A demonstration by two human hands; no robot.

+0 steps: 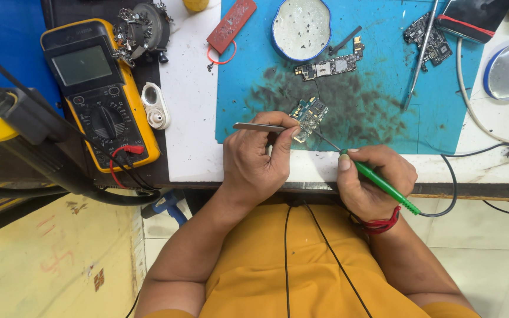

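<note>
Workbench clutter starts at the far left with a yellow multimeter [102, 94], a small white plastic part [155, 106] just beside it. Further along, the left hand [257, 159] has its fingers pinched shut on metal tweezers [260, 126], whose tips meet a small green circuit board [308, 115] lying on the stained blue mat [378, 70] near the table's front edge. Above it sit a round tin [301, 28] and a longer circuit board [331, 63]. To the right, the right hand [375, 182] has its fingers wrapped around a green-handled soldering iron [378, 181], its thin tip reaching the small board.
</note>
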